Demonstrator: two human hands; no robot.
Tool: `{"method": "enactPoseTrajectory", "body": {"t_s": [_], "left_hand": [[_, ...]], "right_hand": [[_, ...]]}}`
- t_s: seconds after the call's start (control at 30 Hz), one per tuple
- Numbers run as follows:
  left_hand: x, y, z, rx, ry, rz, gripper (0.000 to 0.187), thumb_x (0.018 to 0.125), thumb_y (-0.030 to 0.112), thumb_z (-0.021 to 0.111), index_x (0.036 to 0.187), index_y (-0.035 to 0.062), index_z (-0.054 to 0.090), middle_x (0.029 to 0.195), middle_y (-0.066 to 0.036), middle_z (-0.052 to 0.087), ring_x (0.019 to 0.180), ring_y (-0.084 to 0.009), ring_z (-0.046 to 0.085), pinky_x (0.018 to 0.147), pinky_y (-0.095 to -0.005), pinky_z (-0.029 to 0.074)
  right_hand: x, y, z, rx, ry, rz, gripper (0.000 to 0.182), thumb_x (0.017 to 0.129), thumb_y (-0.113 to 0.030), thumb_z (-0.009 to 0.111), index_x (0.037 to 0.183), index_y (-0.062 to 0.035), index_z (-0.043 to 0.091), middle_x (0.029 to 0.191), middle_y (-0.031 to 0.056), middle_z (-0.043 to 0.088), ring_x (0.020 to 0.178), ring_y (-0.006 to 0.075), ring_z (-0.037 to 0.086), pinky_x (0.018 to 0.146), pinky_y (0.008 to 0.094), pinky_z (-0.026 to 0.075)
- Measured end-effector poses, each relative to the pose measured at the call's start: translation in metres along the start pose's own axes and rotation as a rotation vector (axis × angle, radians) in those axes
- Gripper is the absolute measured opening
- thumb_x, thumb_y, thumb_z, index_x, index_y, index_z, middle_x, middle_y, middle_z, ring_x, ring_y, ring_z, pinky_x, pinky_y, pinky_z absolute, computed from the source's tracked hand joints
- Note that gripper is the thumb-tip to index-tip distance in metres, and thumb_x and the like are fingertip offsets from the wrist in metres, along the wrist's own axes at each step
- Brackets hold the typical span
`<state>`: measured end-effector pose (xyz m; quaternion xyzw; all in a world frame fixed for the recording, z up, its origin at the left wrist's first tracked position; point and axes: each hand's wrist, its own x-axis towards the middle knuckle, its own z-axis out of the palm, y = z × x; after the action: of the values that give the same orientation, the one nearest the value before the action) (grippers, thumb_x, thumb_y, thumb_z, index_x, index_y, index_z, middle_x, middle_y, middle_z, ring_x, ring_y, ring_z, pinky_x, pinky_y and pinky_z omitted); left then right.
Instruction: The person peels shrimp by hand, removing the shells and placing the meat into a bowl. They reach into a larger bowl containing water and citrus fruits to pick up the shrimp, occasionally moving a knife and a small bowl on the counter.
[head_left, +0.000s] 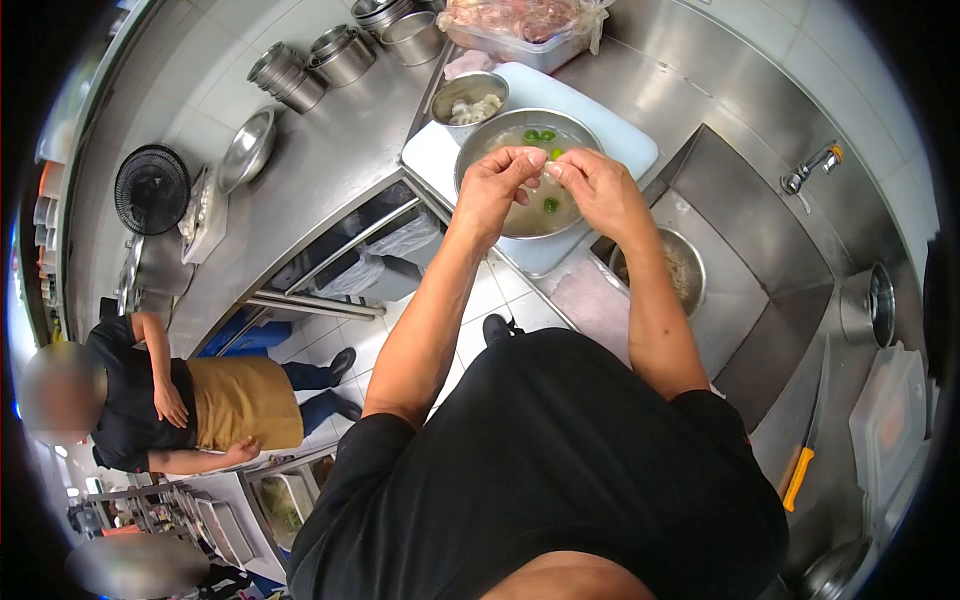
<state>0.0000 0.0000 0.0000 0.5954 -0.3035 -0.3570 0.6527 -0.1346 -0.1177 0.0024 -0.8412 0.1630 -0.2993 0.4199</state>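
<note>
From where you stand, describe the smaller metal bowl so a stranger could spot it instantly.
Find the white cutting board on the steel counter. Two bowls sit on it; the small bowl is the far one, holding pale pieces, unlike the large bowl of liquid with green bits.

Both bare arms reach forward, left hand [495, 190] and right hand [598, 190] meeting fingertip to fingertip, fingers pinched.

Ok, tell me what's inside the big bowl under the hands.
The big bowl holds cloudy liquid with green pieces floating in it. The left hand and right hand cover its middle, so anything there, and the small thing they pinch, cannot be made out.
</note>
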Motion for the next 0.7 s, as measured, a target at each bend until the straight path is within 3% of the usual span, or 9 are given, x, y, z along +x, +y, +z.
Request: {"method": "enactPoseTrajectory", "body": {"t_s": [0.07, 0.17, 0.37, 0.47, 0.63, 0.7], "left_hand": [[0.003, 0.001, -0.003, -0.099, -0.005, -0.03, 0.022, 0.093, 0.027, 0.067, 0.099, 0.006, 0.067, 0.082, 0.001, 0.064, 0.075, -0.0086, 0.057, 0.063, -0.0226, 0.043], [0.006, 0.006, -0.008, -0.209, -0.051, -0.065, 0.026, 0.091, 0.029, 0.069, 0.102, 0.0058, 0.066, 0.083, 0.002, 0.062, 0.075, -0.0069, 0.057, 0.061, -0.0212, 0.044], [0.005, 0.004, -0.009, -0.352, -0.051, -0.124, 0.026, 0.093, 0.027, 0.068, 0.107, 0.0049, 0.064, 0.084, 0.001, 0.063, 0.075, -0.0076, 0.059, 0.06, -0.0209, 0.045], [0.004, 0.007, -0.011, -0.308, -0.003, -0.129, 0.024, 0.092, 0.024, 0.069, 0.107, 0.0053, 0.064, 0.087, 0.001, 0.065, 0.075, -0.0083, 0.061, 0.061, -0.0212, 0.046], [0.032, 0.02, -0.039, -0.061, 0.146, 0.033, 0.024, 0.088, 0.017, 0.072, 0.108, 0.0072, 0.065, 0.094, -0.001, 0.067, 0.076, -0.0103, 0.061, 0.063, -0.0231, 0.046], [0.05, 0.033, -0.055, 0.081, 0.199, 0.116, 0.035, 0.088, 0.017, 0.071, 0.119, 0.0029, 0.063, 0.098, -0.004, 0.068, 0.079, -0.0137, 0.063, 0.066, -0.0257, 0.049]], "right_hand": [[0.0, -0.009, -0.002, 0.047, -0.047, 0.059, 0.023, 0.09, -0.022, 0.064, 0.087, 0.0001, 0.063, 0.077, 0.0159, 0.063, 0.07, 0.0326, 0.06, 0.067, 0.0396, 0.047], [0.003, 0.0, 0.002, 0.01, -0.096, -0.01, 0.02, 0.092, -0.02, 0.064, 0.091, 0.0, 0.063, 0.075, 0.0097, 0.06, 0.066, 0.0209, 0.055, 0.064, 0.0332, 0.045], [-0.011, 0.002, -0.003, 0.047, -0.061, -0.067, 0.018, 0.092, -0.017, 0.064, 0.091, 0.0011, 0.063, 0.075, 0.0089, 0.062, 0.065, 0.0165, 0.055, 0.063, 0.0309, 0.046], [-0.026, 0.009, -0.018, 0.129, -0.036, 0.048, 0.018, 0.09, -0.018, 0.064, 0.094, -0.0007, 0.067, 0.081, 0.0172, 0.064, 0.07, 0.0305, 0.062, 0.067, 0.0368, 0.048], [-0.062, 0.037, -0.059, 0.067, 0.101, 0.189, 0.02, 0.091, -0.016, 0.064, 0.105, -0.0026, 0.07, 0.09, 0.0138, 0.069, 0.075, 0.0272, 0.064, 0.072, 0.0323, 0.049], [-0.078, 0.045, -0.075, -0.035, 0.113, 0.27, 0.021, 0.091, -0.016, 0.064, 0.106, -0.0026, 0.07, 0.096, 0.0128, 0.07, 0.081, 0.0271, 0.064, 0.076, 0.0323, 0.049]]}}
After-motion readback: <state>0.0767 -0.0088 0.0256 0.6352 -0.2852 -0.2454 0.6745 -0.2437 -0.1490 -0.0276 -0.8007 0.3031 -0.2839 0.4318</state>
